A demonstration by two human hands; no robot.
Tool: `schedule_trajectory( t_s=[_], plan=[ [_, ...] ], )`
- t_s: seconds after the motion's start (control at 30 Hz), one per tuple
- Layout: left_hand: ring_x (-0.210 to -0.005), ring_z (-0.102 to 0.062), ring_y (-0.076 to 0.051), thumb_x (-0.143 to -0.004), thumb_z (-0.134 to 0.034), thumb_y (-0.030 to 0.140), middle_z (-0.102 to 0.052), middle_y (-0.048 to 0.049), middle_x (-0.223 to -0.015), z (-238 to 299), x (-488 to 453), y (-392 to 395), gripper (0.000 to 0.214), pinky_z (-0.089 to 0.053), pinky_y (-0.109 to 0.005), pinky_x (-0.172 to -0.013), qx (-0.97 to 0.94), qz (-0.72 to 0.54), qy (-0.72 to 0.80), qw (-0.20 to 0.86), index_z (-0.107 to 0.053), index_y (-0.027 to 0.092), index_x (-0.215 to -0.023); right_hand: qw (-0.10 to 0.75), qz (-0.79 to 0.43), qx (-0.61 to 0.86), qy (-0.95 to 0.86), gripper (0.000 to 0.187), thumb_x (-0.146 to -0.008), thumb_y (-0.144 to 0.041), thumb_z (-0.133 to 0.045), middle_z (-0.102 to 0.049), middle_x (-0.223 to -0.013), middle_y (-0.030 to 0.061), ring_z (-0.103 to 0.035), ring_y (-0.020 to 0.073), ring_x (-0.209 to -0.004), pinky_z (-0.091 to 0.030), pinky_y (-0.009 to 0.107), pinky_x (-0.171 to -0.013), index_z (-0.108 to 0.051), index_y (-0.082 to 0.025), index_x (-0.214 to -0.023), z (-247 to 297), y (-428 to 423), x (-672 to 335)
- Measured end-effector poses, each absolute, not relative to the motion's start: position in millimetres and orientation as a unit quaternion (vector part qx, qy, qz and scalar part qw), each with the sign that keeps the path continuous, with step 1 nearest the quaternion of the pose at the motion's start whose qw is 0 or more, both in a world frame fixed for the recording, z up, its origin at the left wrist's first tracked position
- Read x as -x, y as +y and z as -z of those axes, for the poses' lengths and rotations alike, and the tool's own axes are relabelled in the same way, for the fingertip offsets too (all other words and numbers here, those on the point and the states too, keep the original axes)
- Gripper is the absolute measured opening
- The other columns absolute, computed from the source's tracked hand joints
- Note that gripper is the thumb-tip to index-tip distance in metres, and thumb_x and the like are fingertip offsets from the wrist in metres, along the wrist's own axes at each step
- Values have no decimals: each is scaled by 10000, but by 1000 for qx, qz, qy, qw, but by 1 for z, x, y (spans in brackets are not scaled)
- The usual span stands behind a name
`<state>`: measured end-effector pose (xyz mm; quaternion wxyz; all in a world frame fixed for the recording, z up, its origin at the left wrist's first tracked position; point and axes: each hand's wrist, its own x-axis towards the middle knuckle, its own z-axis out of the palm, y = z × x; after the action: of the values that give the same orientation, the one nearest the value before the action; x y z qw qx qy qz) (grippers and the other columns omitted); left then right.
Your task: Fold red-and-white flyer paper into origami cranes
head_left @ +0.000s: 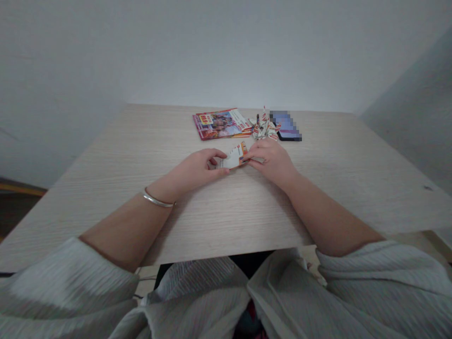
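A small piece of printed paper (233, 157), white with orange and red print, is held between my two hands just above or on the table's middle. My left hand (199, 170) grips its left end between thumb and fingers. At the right end, my right hand (271, 160) pinches the paper's edge with thumb and fingertips. Just beyond my right hand lies a cluster of folded paper pieces (263, 128) with red and white print. Whether the held paper is folded cannot be made out fully, since my fingers cover both ends.
A stack of colourful printed leaflets (219, 125) lies at the back of the light wood table (197, 226). To the right of the folded pieces is a phone (288, 127), partly blurred out. A pale wall (226, 52) stands behind the table.
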<state>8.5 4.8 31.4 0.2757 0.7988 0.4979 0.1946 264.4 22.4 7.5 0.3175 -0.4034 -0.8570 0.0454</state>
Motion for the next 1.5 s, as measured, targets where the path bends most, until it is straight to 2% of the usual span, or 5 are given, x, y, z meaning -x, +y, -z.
schedule_trajectory(
  t_s=[0.47,0.83,1.2,1.33,1.5],
  plan=[
    [-888,-696,-234,-774,-713,550,-793,-79,-1048,-30,-2,16,535,-539,-349,-798,-765,-184,514,342,-772,212,-1184,302,-10,413,-859,138,-862,-145,-769,-785,-881,24,-693,254,-975,-502,387,-851,-793,-265,-797,-10,13,-260],
    [-864,-699,-224,-795,-644,485,-798,-60,-980,-40,-3,14,423,-527,-325,-781,-765,-154,510,361,-795,186,-1054,291,-23,373,-881,158,-934,-183,-722,-816,-990,31,-687,233,-963,-483,407,-958,-836,-269,-1002,-5,18,-266],
    [-1168,-705,-234,-937,-526,201,-592,-179,-1530,-14,-2,19,772,-627,-358,-914,-810,-323,442,210,-283,179,-1669,209,-68,305,-927,235,-950,-152,-665,-825,-1143,73,-712,254,-1118,-497,428,-1056,-824,-218,-1110,-11,17,-258],
    [-1495,-496,-272,-962,-427,88,-471,-120,-1644,-16,1,21,571,-462,-481,-1232,-865,-295,401,62,-594,209,-1494,199,-93,281,-934,232,-982,-176,-659,-829,-1181,82,-721,247,-1169,-512,447,-1088,-844,-231,-1110,-8,21,-258],
    [-1555,-386,-389,-966,-592,188,-374,-84,-1721,-22,3,16,288,-348,-622,-1276,-879,-214,420,-69,-790,215,-1173,204,-100,281,-932,227,-988,-193,-648,-827,-1190,86,-734,240,-1152,-533,445,-1080,-848,-222,-1091,-5,23,-260]
  ],
)
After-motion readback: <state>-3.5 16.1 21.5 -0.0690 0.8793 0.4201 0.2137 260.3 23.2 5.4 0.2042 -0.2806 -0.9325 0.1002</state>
